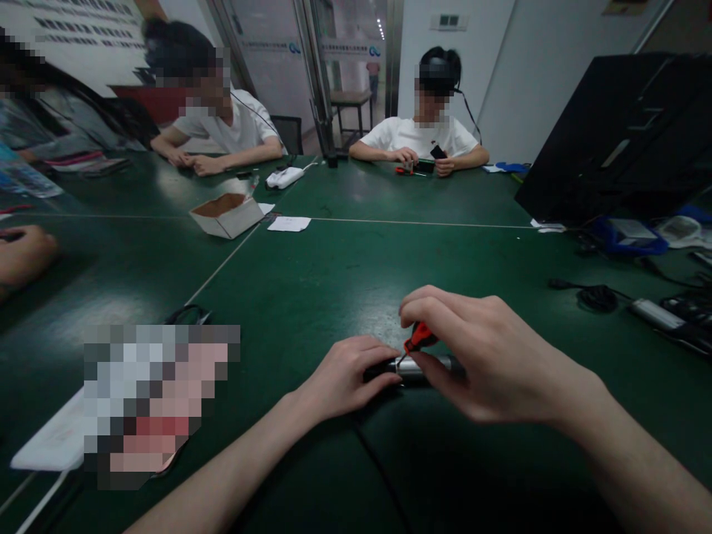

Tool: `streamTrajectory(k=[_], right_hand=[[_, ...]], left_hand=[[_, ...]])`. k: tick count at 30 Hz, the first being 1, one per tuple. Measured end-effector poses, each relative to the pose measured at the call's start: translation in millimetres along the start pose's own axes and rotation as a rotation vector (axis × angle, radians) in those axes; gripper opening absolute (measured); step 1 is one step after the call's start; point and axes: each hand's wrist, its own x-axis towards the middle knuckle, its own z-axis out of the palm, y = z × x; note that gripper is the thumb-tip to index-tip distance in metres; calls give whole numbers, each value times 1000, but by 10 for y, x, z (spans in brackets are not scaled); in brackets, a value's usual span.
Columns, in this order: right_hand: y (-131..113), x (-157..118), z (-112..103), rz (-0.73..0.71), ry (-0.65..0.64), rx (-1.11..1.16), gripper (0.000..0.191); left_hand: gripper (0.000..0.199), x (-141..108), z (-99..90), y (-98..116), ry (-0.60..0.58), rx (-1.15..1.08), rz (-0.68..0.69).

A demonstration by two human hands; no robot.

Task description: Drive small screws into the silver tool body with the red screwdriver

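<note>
My left hand point(356, 374) is closed around the left end of a black-and-silver cylindrical device point(414, 370), which lies sideways on the green table. A screwdriver point(419, 338) with a red-and-black handle is gripped in the fingers of my right hand point(472, 356). It slants down to the left, and its thin shaft reaches the device's silver part close to my left fingertips. Whether the tip sits in a screw is too small to tell. My right hand partly covers the device's right end. Below my left hand, a dark cable point(381, 467) runs toward me.
Left of my arm lie a white object point(47, 437) and a blurred-out item. An open cardboard box point(225, 216) and a white power strip point(285, 177) stand farther off. A large monitor point(617, 141) and coiled cables point(598, 298) are at right. Other people sit around the table.
</note>
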Motion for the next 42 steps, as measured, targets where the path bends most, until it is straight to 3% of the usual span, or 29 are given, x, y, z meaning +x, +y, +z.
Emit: streamTrajectory(k=[5,10,14,19,23,27,33,36,39,42], right_hand=[[-11,-11,-10,3,-7,16,22],[6,-10,20,-22,78,-177,13],[17,-18,31,-65,159,-299,23],[-13,-17,-11,-49,69,-89,14],[-30,-19,-19,-18,14,51,20],[-7,-21,24,-13,76,-121,9],[29,1,76,-92,215,-300,20],[22,13,54,-61,132,-165,13],[12,12,30,-14,36,37,19],[10,8,40,12,37,53,19]], left_hand=[[21,2,-9,16,-10,-7,-13],[20,0,-7,-2,-29,-6,-7],[21,-2,4,-12,-26,8,-3],[21,8,6,-6,-7,1,10],[21,10,2,0,-17,1,-3],[22,6,-6,1,-21,-2,-6],[24,7,-9,-4,-25,-5,2],[23,10,-4,-3,-12,-7,5],[23,10,-3,5,-9,-4,0],[22,7,-5,11,-12,1,6]])
